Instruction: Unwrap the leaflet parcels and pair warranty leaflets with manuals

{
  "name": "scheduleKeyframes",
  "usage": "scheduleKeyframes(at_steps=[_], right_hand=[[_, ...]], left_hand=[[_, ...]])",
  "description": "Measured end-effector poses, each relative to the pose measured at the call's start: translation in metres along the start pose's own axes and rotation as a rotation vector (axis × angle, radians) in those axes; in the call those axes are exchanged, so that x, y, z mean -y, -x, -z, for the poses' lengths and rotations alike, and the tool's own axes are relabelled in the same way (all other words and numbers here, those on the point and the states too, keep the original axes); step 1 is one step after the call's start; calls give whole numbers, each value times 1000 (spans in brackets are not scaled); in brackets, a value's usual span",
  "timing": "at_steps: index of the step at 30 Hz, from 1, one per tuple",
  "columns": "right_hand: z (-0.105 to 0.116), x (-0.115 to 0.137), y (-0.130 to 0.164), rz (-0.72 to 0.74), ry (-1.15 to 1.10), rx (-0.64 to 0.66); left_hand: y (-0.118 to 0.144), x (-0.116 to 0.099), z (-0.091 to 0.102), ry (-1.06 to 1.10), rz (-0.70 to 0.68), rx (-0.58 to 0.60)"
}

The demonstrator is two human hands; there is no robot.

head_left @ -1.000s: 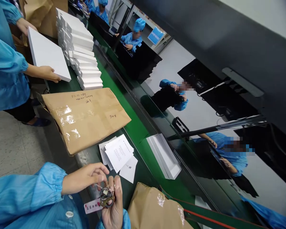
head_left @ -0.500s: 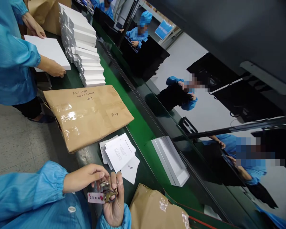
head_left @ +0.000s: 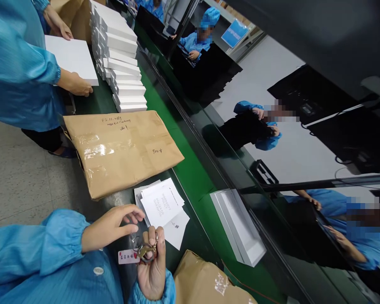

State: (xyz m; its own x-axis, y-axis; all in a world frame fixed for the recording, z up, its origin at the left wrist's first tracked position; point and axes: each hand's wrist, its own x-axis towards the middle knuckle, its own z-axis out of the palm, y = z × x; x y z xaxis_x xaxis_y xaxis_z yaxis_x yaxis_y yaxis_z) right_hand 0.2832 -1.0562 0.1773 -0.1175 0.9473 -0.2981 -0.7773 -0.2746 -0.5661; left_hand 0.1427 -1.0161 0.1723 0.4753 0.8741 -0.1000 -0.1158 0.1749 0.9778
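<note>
Right hand: palm up, your grip pinching a metal keychain in front of your blue smock; pale pink tag juts toward your left. Left hand: your grip spread, fingers slightly bent, just beside the keychain. White warranty leaflets overlap on the dark green counter, near a taped brown-paper parcel.

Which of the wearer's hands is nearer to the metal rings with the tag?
Right. The right hand holds the metal rings; the left hand, half open, is up and left of them in the picture.
</note>
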Motion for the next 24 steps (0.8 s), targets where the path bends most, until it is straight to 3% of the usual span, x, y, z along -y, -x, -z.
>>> scheduleKeyframes(at_steps=[2,6,10,14,20,24], right_hand=[[-3,1,-2,7,-8,-16],[-6,2,-3,22,92,-52],[-8,5,-2,13,255,-135],[-8,10,0,-14,369,-227],[6,18,-1,-157,635,-85],[15,19,-5,-81,1001,9]], left_hand=[[7,-3,-4,-284,-147,-90],[14,-9,-13,-658,-354,-48],[6,-9,-15,-833,-337,15],[-1,-8,-12,-816,-271,46],[-3,-10,-11,-754,-158,-65],[1,-12,-14,-1068,-274,-143]])
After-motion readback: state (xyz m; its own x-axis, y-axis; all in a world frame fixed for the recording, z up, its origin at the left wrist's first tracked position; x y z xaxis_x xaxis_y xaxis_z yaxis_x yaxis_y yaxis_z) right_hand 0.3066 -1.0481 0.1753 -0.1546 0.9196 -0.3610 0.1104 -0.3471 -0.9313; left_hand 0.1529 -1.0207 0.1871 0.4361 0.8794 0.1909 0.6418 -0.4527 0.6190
